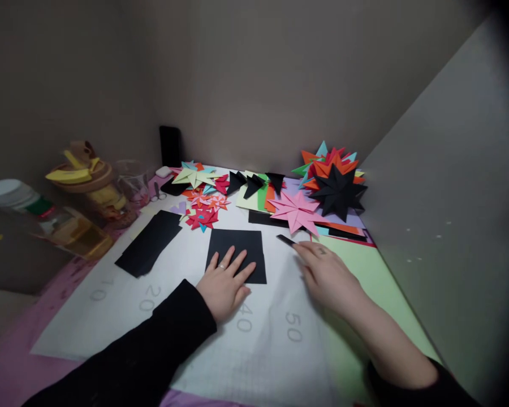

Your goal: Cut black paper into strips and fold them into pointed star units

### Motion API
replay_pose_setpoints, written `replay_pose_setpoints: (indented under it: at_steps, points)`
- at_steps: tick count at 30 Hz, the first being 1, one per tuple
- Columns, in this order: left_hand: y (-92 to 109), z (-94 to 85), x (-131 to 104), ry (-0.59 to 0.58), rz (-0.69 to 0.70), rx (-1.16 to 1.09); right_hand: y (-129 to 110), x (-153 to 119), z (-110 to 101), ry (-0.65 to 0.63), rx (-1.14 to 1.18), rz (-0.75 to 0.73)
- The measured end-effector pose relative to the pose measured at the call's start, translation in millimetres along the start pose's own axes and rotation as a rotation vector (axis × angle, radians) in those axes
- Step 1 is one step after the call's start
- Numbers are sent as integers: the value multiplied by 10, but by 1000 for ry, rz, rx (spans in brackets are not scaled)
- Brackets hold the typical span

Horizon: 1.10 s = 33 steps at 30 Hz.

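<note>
My left hand [225, 282] lies flat with fingers spread on a square sheet of black paper [254, 249], pressing it to the white sheet marked with numbers. A ring is on one of its fingers. To the right of the paper, my right hand [328, 274] pinches a slim, flat black object [285, 241] whose exact kind I cannot make out. That object is apart from the black square and points up and left. A stack of black paper rectangles [150, 243] lies to the left of my left hand.
Folded paper stars stand at the back right, among them a black star [340, 192] and a pink star [297, 210]. Smaller folded pieces [201, 217] sit at the back. A bottle [55, 217], a jar [106, 195] and a clear cup [133, 183] stand left. A phone [170, 146] leans on the wall.
</note>
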<state>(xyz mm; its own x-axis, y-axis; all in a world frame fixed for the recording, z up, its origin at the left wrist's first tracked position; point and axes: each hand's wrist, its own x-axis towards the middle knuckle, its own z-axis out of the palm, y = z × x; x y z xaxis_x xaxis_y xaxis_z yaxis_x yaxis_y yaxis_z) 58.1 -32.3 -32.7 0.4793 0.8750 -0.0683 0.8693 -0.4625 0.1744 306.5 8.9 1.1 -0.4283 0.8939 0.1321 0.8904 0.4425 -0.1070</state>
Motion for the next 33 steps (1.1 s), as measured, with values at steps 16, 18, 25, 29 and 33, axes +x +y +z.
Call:
replay_pose_setpoints:
  at_steps: [16,18,25,29,33]
  points:
    - [-34,82,-38,8,-6,-116,-361,545,567,-233,278,-304]
    - [-26,75,-38,2,-20,-134,-348,556,556,-249,306,-299]
    - [0,80,-42,-16,-67,-147,-447,557,587,-73,361,-121]
    - [3,95,-44,-12,-84,-119,-528,580,546,-45,306,-64]
    - [4,89,-42,-15,-74,-123,-524,688,468,-219,344,-38]
